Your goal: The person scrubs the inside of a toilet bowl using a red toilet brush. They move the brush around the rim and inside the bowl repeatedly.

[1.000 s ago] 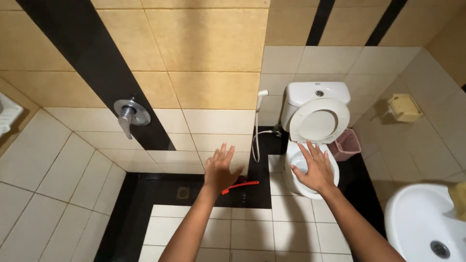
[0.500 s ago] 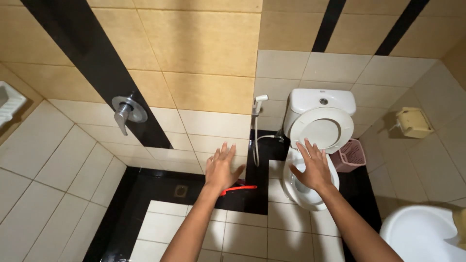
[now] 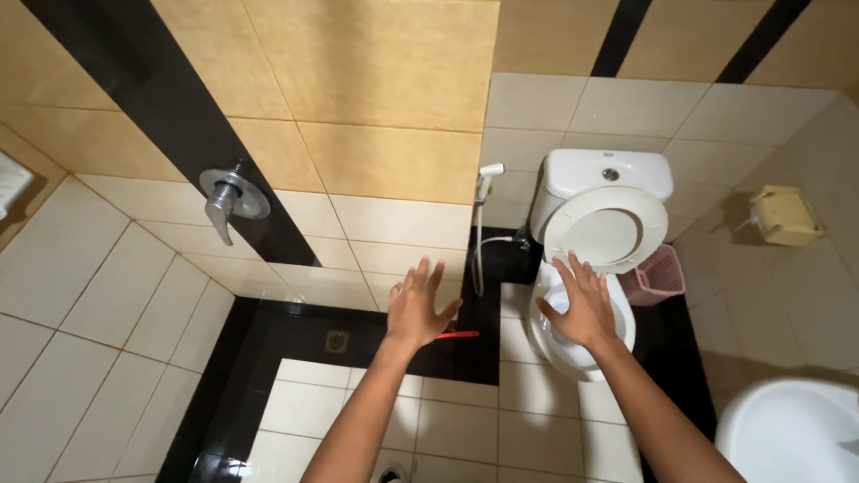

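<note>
Toilet [image 3: 591, 268] bowl partly hidden behind empty, spread hands [image 3: 501, 309]; red object [image 3: 456, 334] perhaps a brush.

open air around both spread hands, left hand [image 3: 419, 309] and right hand [image 3: 582, 309]. ahead of the right: white ceramic toilet [image 3: 586, 268], lid raised. beside it, pink plastic slatted bin [image 3: 658, 277]. thin red stick [image 3: 452, 335] low on black-and-white tiled floor [image 3: 447, 420].

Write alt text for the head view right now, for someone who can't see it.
Two bare hands, left hand and right hand, reach forward with fingers spread, holding nothing, toward a white toilet with its lid raised. A red stick lies on the black floor tiles, and a pink bin stands beside the toilet.
</note>
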